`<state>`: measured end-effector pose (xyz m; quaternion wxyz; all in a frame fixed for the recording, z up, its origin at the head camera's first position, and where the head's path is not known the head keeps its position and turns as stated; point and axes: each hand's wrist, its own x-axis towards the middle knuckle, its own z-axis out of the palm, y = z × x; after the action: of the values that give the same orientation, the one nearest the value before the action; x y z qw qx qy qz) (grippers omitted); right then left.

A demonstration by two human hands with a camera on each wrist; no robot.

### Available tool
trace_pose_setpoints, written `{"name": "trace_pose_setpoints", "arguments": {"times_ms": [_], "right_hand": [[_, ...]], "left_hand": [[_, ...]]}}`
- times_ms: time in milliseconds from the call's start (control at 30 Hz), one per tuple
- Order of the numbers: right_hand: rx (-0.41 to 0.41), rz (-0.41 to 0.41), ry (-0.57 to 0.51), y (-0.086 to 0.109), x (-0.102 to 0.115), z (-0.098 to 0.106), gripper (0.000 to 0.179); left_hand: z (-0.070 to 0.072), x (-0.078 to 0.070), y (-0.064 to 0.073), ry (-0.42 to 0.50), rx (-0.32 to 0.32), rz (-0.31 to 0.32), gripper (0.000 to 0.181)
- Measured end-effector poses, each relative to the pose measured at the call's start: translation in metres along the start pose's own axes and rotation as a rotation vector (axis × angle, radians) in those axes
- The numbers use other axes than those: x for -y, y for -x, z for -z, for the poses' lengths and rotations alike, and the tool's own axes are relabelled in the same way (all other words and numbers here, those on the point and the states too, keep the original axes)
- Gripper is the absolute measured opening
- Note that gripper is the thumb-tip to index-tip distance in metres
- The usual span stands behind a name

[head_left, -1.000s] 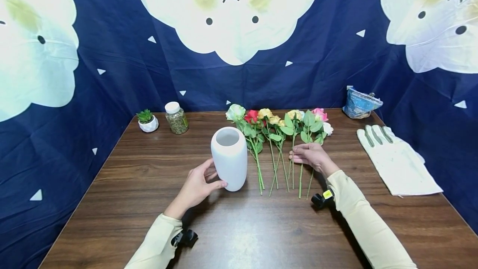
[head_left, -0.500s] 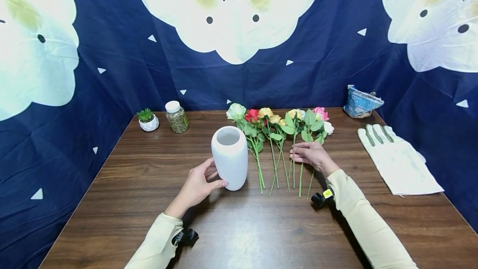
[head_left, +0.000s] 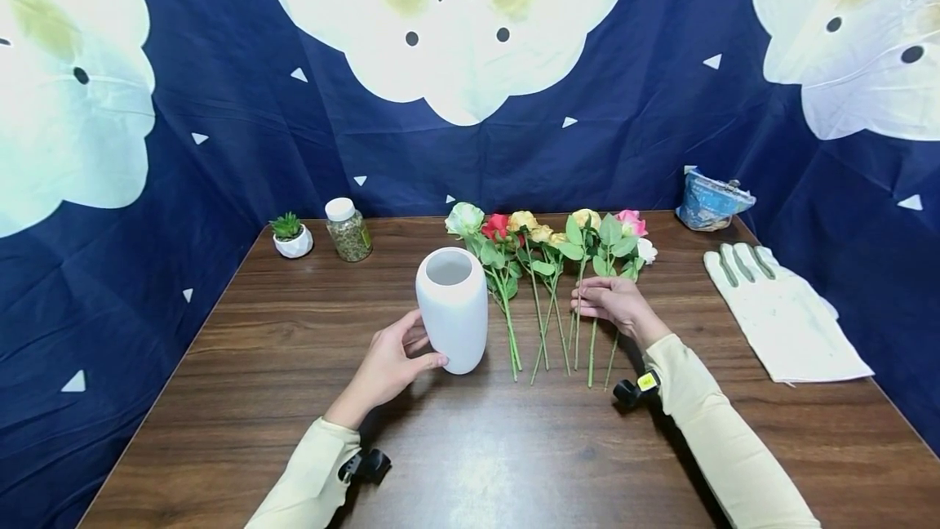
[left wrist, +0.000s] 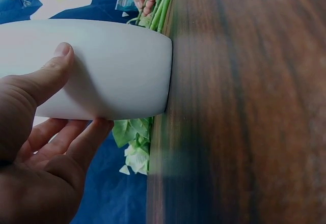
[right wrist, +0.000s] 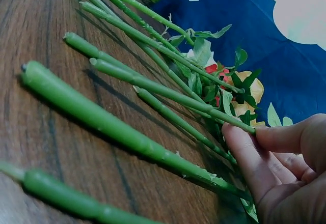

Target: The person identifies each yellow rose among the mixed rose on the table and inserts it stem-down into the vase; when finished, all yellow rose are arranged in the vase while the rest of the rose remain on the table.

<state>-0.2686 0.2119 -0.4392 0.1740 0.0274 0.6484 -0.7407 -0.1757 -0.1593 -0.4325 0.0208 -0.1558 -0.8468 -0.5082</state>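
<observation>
A white vase stands upright on the wooden table, its mouth facing up. My left hand holds it low on its left side; in the left wrist view the thumb lies across the wall and the fingertips press from the other side. To the right of the vase, artificial roses lie in a row with their stems toward me. Between thumb and forefinger, my right hand pinches the stem of a yellow rose. Seen from the right wrist, that green stem slants over the wood among neighbouring stems.
At the back left are a small potted succulent and a white-lidded jar of dried green bits. A blue pouch sits at the back right corner, with a white glove in front of it. A blue cloth hangs behind.
The yellow rose in my right hand has shifted slightly up and to the right, its bloom now covering the pale one beside it. My left hand and the vase stay in place.
</observation>
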Motion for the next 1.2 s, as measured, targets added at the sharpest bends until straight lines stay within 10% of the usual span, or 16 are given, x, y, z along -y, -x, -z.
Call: {"name": "trace_pose_setpoints", "arguments": {"times_ms": [1200], "right_hand": [[-0.221, 0.325, -0.371, 0.013, 0.019, -0.014, 0.016]], "left_hand": [[0.000, 0.001, -0.001, 0.023, 0.011, -0.016, 0.067]]}}
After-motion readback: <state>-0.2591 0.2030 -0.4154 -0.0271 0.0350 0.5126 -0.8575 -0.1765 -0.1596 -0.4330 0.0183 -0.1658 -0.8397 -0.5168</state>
